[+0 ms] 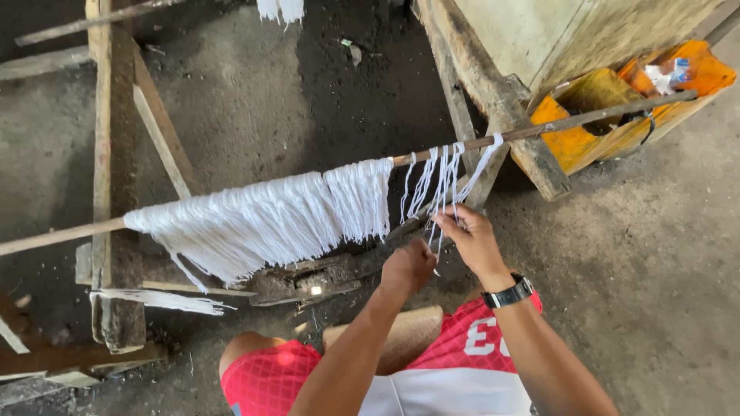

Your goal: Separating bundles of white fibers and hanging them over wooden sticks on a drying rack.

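— Dark, gritty concrete floor (254, 100) all round, with a rough timber frame (112, 154) standing on it and a long wooden pole (555, 125) laid across. How much of that pole is covered?

— Judging by how it lies, a good stretch. White yarn loops (262, 219) hang packed tight from near the pole's left end, by the frame's upright, to about its middle. Beyond that come a few loose strands (439, 181), spaced apart, and then bare wood running on to the right end beside the orange container (617, 100). So the packed part looks finished, the spaced strands are in hand, and the right-hand length is not yet filled.

— And the hands?

— Both sit under the loose strands, below the pole's middle. The left hand (408, 266) is curled into a fist; strands seem to run down into it, so it looks closed on them, though the fingers themselves are hidden. The right hand (472, 235), with a black wristwatch (509, 293) on it, has its fingers partly spread, the fingertips pinching or threading among the same hanging strands.

— Anything else nearby?

— A separate small bundle of white yarn (162, 300) lies on the timber at the frame's lower left, well apart from both hands.
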